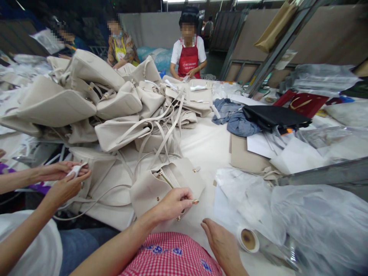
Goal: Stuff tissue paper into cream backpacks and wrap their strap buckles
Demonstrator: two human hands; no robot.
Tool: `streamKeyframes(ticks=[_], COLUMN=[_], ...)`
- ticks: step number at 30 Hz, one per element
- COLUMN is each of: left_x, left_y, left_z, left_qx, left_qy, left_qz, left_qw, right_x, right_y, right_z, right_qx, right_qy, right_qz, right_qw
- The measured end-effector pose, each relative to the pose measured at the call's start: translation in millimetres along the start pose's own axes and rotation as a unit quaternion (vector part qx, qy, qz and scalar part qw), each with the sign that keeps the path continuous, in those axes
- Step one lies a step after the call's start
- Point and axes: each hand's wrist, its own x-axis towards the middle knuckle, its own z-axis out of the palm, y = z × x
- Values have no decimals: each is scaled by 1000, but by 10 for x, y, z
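Note:
My left hand [176,202] lies over the front edge of a beige handbag [149,191]. Its thumb and fingers pinch a small gold-coloured metal fitting [196,201]; what kind it is, I cannot make out. The bag's flap [191,178] is folded back, and a zip shows along its opening. A thin strap runs from it towards other bags. Nothing shows in my right hand [220,240], which is at the table edge with its fingers stretched out, apart from the bag. A roll of tape [255,242] is close beside it.
Beige handbags [54,101] are heaped at the left and centre. A co-worker's hands [73,174] hold a white piece at left. Clear plastic bags [324,218] cover the right side, near a metal bar [330,170]. A black bag [276,117] lies beyond. Several people work across the table.

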Motion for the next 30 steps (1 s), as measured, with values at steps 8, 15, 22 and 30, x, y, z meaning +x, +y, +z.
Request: streamKeyframes(ticks=[8, 15, 22, 30], left_x=[-37, -149, -322, -307], left_y=[-4, 78, 90, 204], left_z=[52, 42, 18, 8], left_qx=[4, 23, -107, -62], left_qy=[-6, 6, 38, 79], left_qz=[-4, 4, 5, 20], left_qw=[1000, 1000, 994, 995], right_x=[249, 617, 1123, 1776], right_y=[-53, 223, 105, -110], right_z=[-315, -154, 102, -431], right_qx=[40, 443, 614, 713], right_qy=[87, 43, -106, 40], right_qz=[38, 226, 292, 194], right_qw=[995, 867, 726, 673])
